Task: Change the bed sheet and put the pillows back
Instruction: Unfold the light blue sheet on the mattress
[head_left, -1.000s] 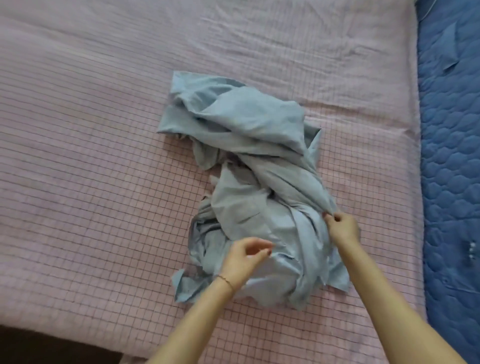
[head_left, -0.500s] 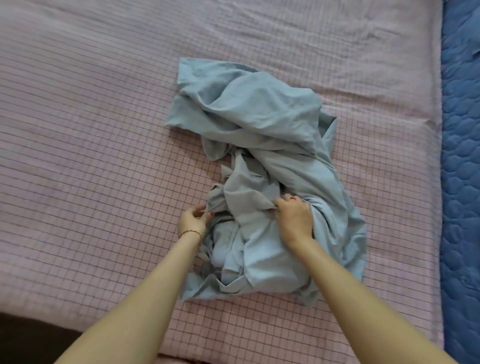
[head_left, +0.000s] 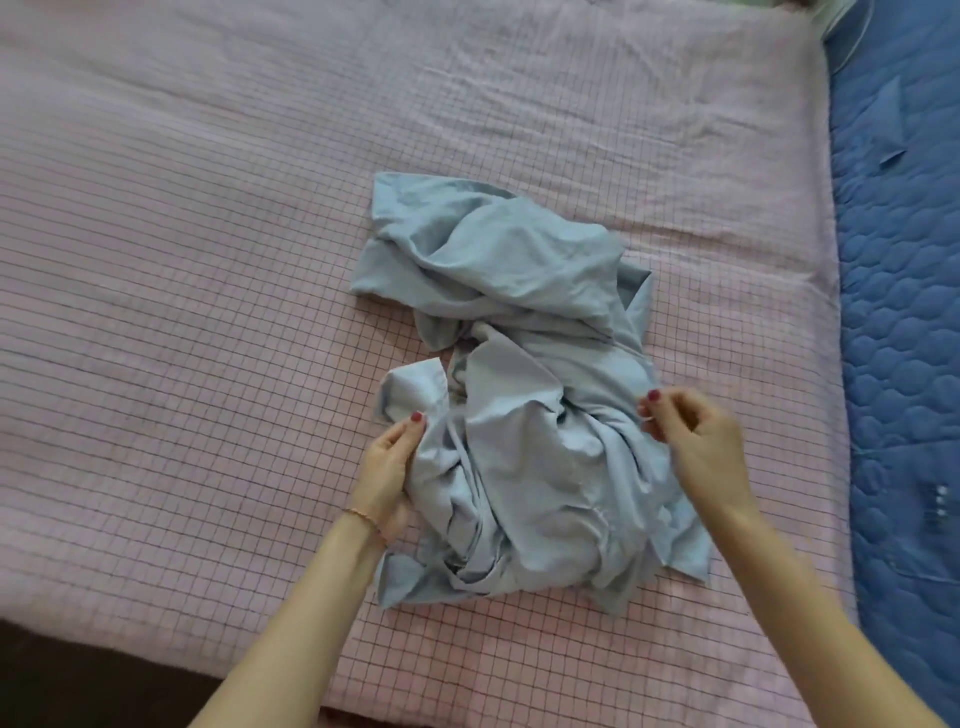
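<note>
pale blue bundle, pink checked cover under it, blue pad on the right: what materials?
Pale blue sheet: thin woven fabric, probably cotton or a blend; matte, with soft folds and sharp creases.
Pink checked cover: woven cloth with a fine dark grid, matte, lightly puckered near the top; fibre unclear.
Blue pad: quilted textile with stitched scallops and slight puffiness, likely padded; faint sheen suggests synthetic.

A single head-worn wide-angle view looks forward and steeply down from the near edge of the bed (head_left: 208, 364), close enough that both forearms reach in from the bottom of the frame. Right of the bed, the view takes in a strip of blue quilted mat (head_left: 904, 364).
</note>
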